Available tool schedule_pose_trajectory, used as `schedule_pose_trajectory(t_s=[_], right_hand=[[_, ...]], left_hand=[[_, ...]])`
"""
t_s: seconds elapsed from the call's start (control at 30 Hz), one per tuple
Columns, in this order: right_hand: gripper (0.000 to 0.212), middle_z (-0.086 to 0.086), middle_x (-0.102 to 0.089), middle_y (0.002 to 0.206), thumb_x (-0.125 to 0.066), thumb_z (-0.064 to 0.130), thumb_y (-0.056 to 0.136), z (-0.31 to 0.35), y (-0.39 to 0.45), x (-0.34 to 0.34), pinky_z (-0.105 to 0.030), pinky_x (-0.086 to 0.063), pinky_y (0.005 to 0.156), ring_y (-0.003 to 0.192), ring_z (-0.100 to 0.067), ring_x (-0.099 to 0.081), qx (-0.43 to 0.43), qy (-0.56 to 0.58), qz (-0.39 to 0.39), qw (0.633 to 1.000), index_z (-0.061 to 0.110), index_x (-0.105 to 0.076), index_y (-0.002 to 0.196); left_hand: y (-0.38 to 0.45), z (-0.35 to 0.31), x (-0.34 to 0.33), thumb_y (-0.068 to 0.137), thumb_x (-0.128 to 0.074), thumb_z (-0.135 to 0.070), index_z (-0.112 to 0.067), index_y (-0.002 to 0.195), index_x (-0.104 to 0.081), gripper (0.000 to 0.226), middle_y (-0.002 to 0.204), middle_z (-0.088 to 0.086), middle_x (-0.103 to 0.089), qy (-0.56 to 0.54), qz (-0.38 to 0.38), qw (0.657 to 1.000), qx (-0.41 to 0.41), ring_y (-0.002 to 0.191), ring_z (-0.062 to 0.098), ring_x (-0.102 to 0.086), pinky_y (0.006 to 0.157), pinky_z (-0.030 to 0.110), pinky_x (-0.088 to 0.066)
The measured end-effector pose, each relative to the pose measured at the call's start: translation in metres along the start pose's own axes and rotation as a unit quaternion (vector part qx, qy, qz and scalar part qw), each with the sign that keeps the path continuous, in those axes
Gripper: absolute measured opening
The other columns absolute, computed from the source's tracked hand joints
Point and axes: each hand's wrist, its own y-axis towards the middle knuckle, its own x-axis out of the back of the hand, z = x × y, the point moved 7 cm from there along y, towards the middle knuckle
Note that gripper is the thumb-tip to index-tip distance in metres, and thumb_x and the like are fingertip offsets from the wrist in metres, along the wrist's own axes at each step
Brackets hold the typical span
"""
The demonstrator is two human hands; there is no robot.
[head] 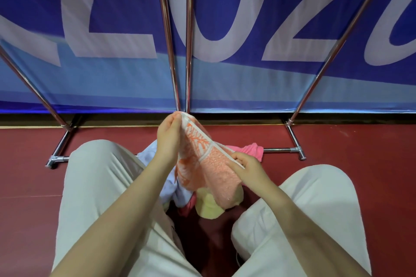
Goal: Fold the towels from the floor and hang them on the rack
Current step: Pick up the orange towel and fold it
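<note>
While the person crouches with knees in pale trousers (pixel 94 186) spread to either side, both hands hold one orange-and-peach terry towel with a white border (pixel 207 164) up over the dark red floor (pixel 371 164); the left hand (pixel 168 137) pinches its top corner between thumb and curled fingers, raised near the foot of the rack's middle poles; the right hand (pixel 247 168) pinches the white border lower down and nearer the body, so the edge runs taut and slanted between the two hands, and the rest of the cloth hangs down from it.

Beneath the hanging towel a small heap lies on the floor between the knees; a pale blue towel (pixel 157 164) lies on its left side, partly behind the left forearm; a pale yellow towel (pixel 209 207) lies at the near side, touching the orange towel's lower end; a bright pink towel (pixel 252 149) lies at the far right of the heap, against the low crossbar of the chrome tube rack (pixel 292 149).

The rack stands at the far edge of the floor, its shiny poles rising and splaying; just behind it hangs a blue banner with large white letters (pixel 225 29).
</note>
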Motion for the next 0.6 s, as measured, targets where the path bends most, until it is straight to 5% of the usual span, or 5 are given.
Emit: schedule_pose_trajectory(t_s=[0.13,0.37,0.53,0.6], right_hand=[[0.004,0.022,-0.063,0.077,-0.064,0.028,0.09,-0.012,0.003,-0.001,-0.015,-0.04,0.071,0.074,0.005,-0.056,-0.009,-0.037,-0.014,0.999,0.025,-0.065,0.092],[0.018,0.021,-0.054,0.071,-0.06,0.035,0.092,-0.018,0.007,-0.007,-0.012,-0.034,0.056,0.061,0.01,-0.047,-0.01,-0.134,-0.017,0.991,0.026,-0.053,0.106],[0.03,0.009,-0.061,0.078,-0.062,0.039,0.09,-0.03,0.011,-0.013,-0.023,-0.04,0.061,0.071,-0.009,-0.058,-0.044,-0.179,0.014,0.983,0.022,-0.054,0.113],[0.033,0.001,-0.064,0.084,-0.064,0.033,0.089,-0.037,0.012,-0.012,-0.032,-0.046,0.07,0.08,-0.017,-0.06,-0.063,-0.193,0.016,0.979,0.015,-0.057,0.116]], left_hand=[[0.007,-0.011,0.021,0.1,-0.044,-0.01,-0.016,0.08,-0.061,0.027,0.067,-0.014,-0.063,-0.014,-0.035,0.999,-0.005,0.059,-0.005,-0.056,0.063,0.015,-0.045],[0.009,-0.029,0.051,0.102,-0.041,-0.009,-0.011,0.09,-0.058,0.021,0.08,-0.003,-0.058,-0.088,-0.094,0.992,0.002,0.056,-0.008,-0.06,0.056,0.008,-0.047],[0.013,-0.033,0.063,0.099,-0.043,-0.011,-0.019,0.082,-0.061,0.026,0.08,-0.008,-0.06,0.079,-0.051,0.992,-0.086,0.069,-0.004,-0.055,0.068,0.012,-0.045],[0.01,-0.042,0.06,0.098,-0.042,-0.01,-0.016,0.086,-0.059,0.021,0.082,-0.009,-0.059,0.206,-0.015,0.961,-0.184,0.075,0.0,-0.053,0.072,0.015,-0.042]])
